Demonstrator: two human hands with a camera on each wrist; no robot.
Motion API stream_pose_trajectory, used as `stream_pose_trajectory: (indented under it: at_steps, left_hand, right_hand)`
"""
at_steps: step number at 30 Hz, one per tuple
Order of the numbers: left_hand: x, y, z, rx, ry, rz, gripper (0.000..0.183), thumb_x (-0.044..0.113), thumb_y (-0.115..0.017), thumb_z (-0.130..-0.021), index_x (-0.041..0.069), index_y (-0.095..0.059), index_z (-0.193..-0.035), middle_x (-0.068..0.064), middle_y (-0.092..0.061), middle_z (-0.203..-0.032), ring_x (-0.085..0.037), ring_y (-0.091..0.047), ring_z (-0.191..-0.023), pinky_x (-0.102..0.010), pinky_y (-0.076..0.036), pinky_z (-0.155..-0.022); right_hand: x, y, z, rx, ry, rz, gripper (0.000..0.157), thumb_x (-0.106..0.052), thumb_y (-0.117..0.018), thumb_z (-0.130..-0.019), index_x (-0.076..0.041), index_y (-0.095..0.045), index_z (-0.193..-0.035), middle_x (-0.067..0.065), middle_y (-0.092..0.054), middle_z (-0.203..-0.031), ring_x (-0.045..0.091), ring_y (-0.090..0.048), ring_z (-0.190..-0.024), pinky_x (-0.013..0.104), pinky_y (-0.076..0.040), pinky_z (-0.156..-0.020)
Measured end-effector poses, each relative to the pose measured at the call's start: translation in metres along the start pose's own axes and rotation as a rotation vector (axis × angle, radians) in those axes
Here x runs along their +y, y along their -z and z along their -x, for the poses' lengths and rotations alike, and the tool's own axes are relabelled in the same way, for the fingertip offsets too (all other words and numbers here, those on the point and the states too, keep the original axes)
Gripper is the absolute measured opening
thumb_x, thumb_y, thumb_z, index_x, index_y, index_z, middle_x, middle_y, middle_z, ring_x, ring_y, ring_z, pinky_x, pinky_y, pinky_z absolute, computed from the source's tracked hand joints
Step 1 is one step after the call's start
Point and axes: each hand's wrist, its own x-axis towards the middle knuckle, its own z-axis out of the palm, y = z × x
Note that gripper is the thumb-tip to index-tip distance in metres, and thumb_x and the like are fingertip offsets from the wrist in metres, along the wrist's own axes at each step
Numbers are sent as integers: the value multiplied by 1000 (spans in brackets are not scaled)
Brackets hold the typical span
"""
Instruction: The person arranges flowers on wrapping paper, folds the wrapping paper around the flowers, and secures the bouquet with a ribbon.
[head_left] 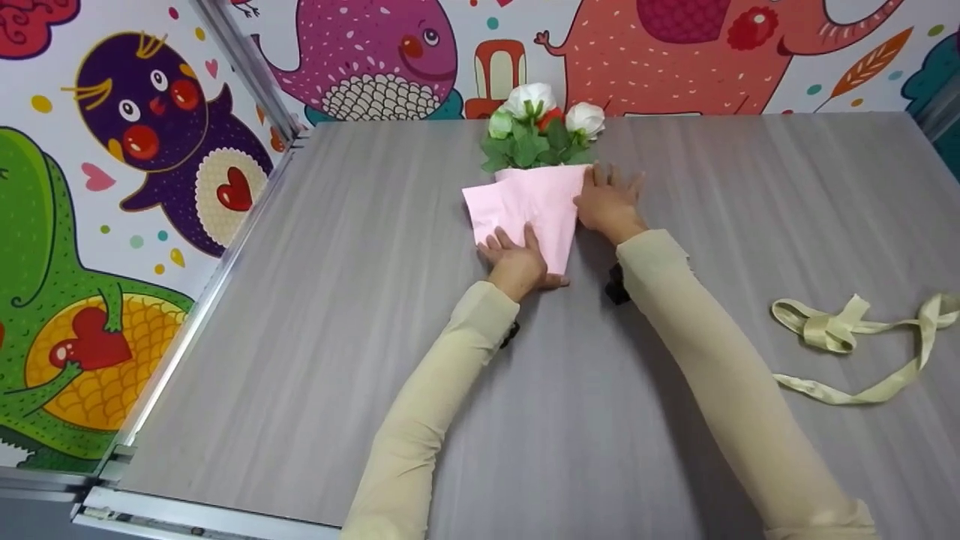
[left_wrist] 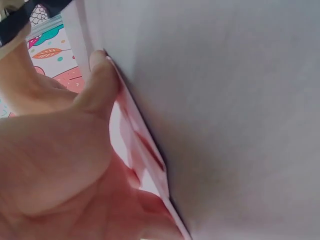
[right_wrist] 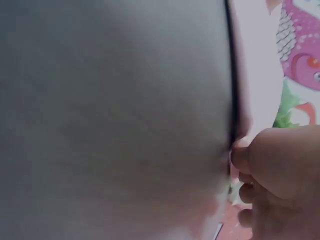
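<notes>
A bunch of flowers with white blooms (head_left: 531, 100), a bit of red and green leaves (head_left: 529, 147) lies wrapped in pink paper (head_left: 544, 191) near the table's far edge. My left hand (head_left: 517, 266) rests on the lower part of the wrap, fingers spread and thumb out along its bottom end. In the left wrist view, the thumb (left_wrist: 102, 82) lies at the paper's edge. My right hand (head_left: 611, 206) touches the wrap's upper right edge, its fingers spread apart. The right wrist view shows its thumb (right_wrist: 242, 157) against that edge; the stems are hidden.
A loosely looped cream ribbon (head_left: 829, 330) lies on the right side of the grey table (head_left: 300, 337). Metal rails (head_left: 202, 307) border the table on the left. Walls with cartoon animals (head_left: 675, 60) stand behind and at the left.
</notes>
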Motion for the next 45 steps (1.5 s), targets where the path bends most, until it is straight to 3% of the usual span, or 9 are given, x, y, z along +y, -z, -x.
stream_pose_trajectory:
  at_steps: [4,9,14,18,28,35,38,42,45]
  left_hand:
    - [-5,1,0,27,-26,10,111,72,-54,-88,13,5,-162,-31,1,-165,-44,-5,-155,-58,-11,-125]
    - [-9,0,3,71,-62,21,109,70,-55,-90,9,1,-162,-34,-3,-163,-46,-9,-154,-60,-13,-124]
    - [-8,0,6,73,-51,11,109,71,-53,-90,9,1,-162,-34,-4,-164,-45,-11,-154,-60,-15,-124]
    - [-4,-1,6,80,-30,-41,108,73,-50,-90,9,-1,-162,-32,-8,-164,-43,-15,-154,-58,-19,-123]
    - [3,2,4,19,24,-100,109,78,-45,-88,15,5,-162,-28,-4,-166,-39,-12,-156,-56,-21,-123]
    - [8,4,1,13,28,-110,110,79,-45,-86,18,5,-162,-27,-3,-166,-38,-12,-156,-56,-20,-124]
    - [5,-1,6,120,-44,-139,107,76,-47,-89,9,-7,-162,-33,-17,-162,-44,-26,-150,-58,-27,-120]
    - [-2,-10,14,377,-150,-229,102,73,-55,-88,-1,-32,-154,-39,-45,-144,-49,-50,-133,-58,-40,-109]
    - [-3,-12,18,450,-172,-254,101,73,-57,-86,-1,-38,-151,-35,-52,-138,-47,-54,-130,-58,-42,-107]
  right_hand:
    - [-10,6,13,-120,10,-87,98,-52,-45,-102,5,12,-156,24,11,-167,46,7,-154,77,4,-115]
    - [-13,9,30,-255,67,-93,120,-57,-62,-91,5,19,-155,24,19,-165,47,12,-153,78,3,-113]
    - [-6,8,29,-232,72,-139,137,-59,-77,-78,1,19,-156,23,19,-166,44,10,-154,73,2,-117]
    - [-1,11,19,-192,49,-188,141,-55,-81,-75,1,19,-156,22,20,-166,44,11,-154,72,1,-118]
    - [3,16,3,-57,-87,-371,124,-36,-80,-83,-1,12,-158,21,18,-166,42,11,-155,75,-2,-117]
    - [7,9,-1,184,-89,-268,87,-26,-67,-96,4,-14,-158,23,-18,-165,42,-23,-149,71,-21,-117]
    - [4,4,2,223,-39,-240,66,-23,-59,-101,7,-31,-152,26,-36,-155,42,-37,-141,66,-29,-116]
    - [-3,-4,3,241,97,-210,37,-21,-54,-102,6,-56,-127,27,-55,-132,43,-53,-122,62,-40,-107]
    - [-2,-8,1,153,144,-184,43,-28,-52,-104,6,-53,-131,26,-50,-142,46,-45,-132,66,-32,-112]
